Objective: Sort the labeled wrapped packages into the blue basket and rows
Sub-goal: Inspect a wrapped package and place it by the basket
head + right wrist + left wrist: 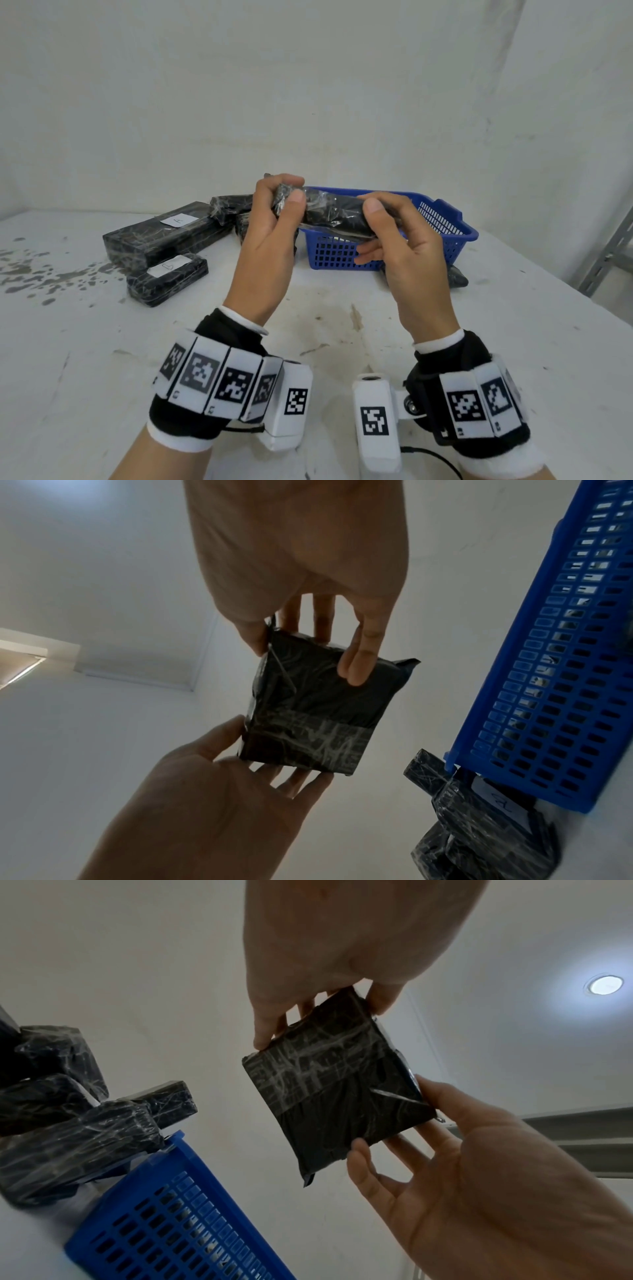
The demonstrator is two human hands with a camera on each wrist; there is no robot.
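You see one blue basket (442, 224), at least six black wrapped packages (161, 236), two white labels (178, 220) facing up, two hands (267, 240).

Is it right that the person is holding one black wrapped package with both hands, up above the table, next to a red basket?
Not quite: the basket is blue, not red, as the head view shows. The rest holds: the left hand and the right hand hold one black wrapped package above the table.
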